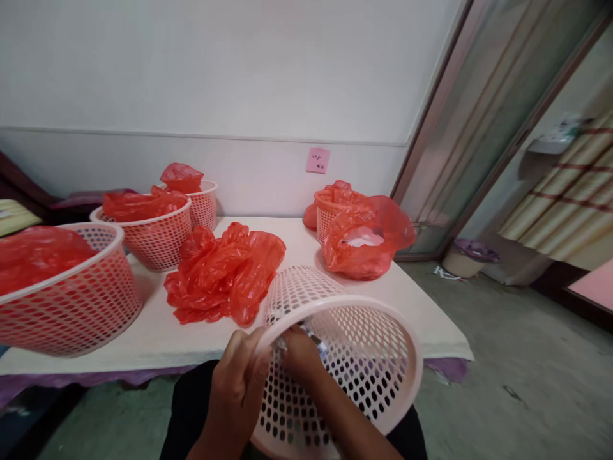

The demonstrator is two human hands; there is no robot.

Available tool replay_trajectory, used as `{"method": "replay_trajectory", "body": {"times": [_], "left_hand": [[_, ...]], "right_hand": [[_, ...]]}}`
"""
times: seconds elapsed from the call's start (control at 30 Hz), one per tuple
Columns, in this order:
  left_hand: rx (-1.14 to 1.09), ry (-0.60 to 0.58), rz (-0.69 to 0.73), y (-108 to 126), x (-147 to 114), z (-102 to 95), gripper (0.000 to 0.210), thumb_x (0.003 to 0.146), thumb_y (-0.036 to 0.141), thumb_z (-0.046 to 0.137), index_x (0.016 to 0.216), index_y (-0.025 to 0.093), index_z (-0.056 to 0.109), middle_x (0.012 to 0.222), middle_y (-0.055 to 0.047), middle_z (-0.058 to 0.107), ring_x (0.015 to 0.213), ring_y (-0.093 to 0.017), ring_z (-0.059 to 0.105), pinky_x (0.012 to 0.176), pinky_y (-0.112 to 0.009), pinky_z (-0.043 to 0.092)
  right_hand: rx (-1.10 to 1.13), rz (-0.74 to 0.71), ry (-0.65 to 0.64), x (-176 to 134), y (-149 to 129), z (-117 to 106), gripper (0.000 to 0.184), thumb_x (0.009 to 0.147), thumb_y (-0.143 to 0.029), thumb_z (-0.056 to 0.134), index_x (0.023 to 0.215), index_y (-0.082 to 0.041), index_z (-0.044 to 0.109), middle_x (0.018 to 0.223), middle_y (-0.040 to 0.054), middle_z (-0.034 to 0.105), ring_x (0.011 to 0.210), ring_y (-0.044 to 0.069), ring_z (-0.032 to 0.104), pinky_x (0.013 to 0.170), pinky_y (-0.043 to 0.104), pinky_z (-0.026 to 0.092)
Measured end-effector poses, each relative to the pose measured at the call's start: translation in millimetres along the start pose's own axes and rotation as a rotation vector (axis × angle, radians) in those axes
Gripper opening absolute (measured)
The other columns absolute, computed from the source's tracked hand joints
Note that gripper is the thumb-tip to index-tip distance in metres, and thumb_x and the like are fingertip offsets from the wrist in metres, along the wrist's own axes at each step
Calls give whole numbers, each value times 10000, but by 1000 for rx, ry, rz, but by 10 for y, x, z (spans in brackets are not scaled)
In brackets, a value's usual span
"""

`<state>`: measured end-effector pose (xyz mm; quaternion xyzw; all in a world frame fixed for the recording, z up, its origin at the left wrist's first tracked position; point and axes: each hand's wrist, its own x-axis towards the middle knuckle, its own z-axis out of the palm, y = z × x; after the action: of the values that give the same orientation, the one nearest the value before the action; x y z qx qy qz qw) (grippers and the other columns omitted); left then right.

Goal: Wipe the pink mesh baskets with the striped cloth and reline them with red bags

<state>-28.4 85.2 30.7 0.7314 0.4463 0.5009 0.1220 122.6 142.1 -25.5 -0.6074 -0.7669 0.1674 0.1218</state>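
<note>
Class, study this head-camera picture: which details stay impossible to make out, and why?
All in the head view:
Fingertips of the right hand: hidden by the hand itself, inside the pale basket.
Small blue-and-white item: partly covered by that hand, so its identity is unclear.
Pink note: writing too small to read.
Leftmost basket: cut off by the left edge; the red bag hides whatever lies beneath it.
</note>
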Motion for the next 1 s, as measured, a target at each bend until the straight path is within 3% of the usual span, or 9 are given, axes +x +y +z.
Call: {"method": "replay_trajectory", "body": {"times": [0.1, 0.17, 0.27, 0.33, 0.4, 0.53, 0.73, 0.9, 1.0], "left_hand": [[21, 35, -17, -71, 63, -41, 260, 958, 212, 473, 1204, 245, 549, 1016, -12, 587, 984, -125, 574, 877, -219, 425], [13, 32, -38, -101, 107, -65, 236, 964, 230, 462, 1175, 243, 567, 1006, -11, 593, 998, -130, 570, 894, -228, 417], [-30, 15, -91, -92, 169, -79, 196, 969, 262, 458, 1106, 243, 596, 943, 0, 589, 961, -136, 569, 881, -245, 416], [-56, 5, -126, -61, 217, -69, 187, 968, 286, 464, 1084, 244, 605, 922, 3, 587, 947, -141, 568, 863, -252, 418], [-70, -5, -136, -25, 271, -50, 201, 965, 306, 471, 1099, 241, 607, 933, -2, 592, 937, -145, 571, 849, -259, 421], [-69, -13, -137, 39, 345, -22, 215, 948, 336, 503, 1104, 245, 622, 952, -3, 596, 916, -149, 571, 844, -270, 416], [-188, 157, -363, 153, 171, -37, 237, 916, 413, 545, 1103, 275, 590, 1044, 6, 586, 971, -161, 568, 871, -283, 421], [-93, 109, -279, 138, 22, -73, 185, 966, 346, 444, 975, 253, 604, 890, 17, 542, 837, -146, 537, 782, -259, 423], [-60, 71, -220, 66, 49, -114, 196, 961, 323, 445, 1031, 245, 610, 905, 5, 549, 866, -160, 542, 808, -275, 431]], "right_hand": [[67, -156, -3, -369, -105, -56, 347, 861, -146, 462, 1147, -273, 613, 1132, 26, 656, 997, 169, 611, 856, 257, 447], [66, -290, 45, -650, -112, -12, 325, 854, -183, 507, 1145, -282, 614, 1061, 40, 656, 907, 179, 625, 789, 265, 472], [-146, -468, 304, -974, -25, 181, 282, 861, -295, 586, 1141, -288, 614, 892, 62, 656, 784, 228, 611, 678, 321, 485], [-278, -506, 495, -1077, 57, 327, 276, 882, -283, 559, 1154, -278, 605, 837, 73, 651, 731, 236, 583, 642, 348, 471], [-332, -503, 573, -1096, 112, 432, 303, 898, -235, 506, 1190, -245, 587, 874, 98, 658, 735, 239, 572, 644, 369, 468], [-319, -489, 602, -1021, 69, 471, 343, 881, -187, 464, 1209, -175, 563, 872, 123, 656, 739, 252, 574, 645, 393, 479], [-115, -502, 642, -948, -289, 218, 514, 813, -310, 528, 1271, -82, 481, 980, 194, 651, 827, 303, 611, 675, 443, 534], [74, -492, 569, -878, -455, 166, 547, 843, -270, 556, 1343, -94, 417, 1114, 199, 627, 985, 290, 608, 790, 418, 560], [-65, -504, 453, -839, -330, 238, 510, 814, -250, 656, 1294, -168, 506, 1043, 156, 655, 910, 282, 629, 744, 414, 566]]}}
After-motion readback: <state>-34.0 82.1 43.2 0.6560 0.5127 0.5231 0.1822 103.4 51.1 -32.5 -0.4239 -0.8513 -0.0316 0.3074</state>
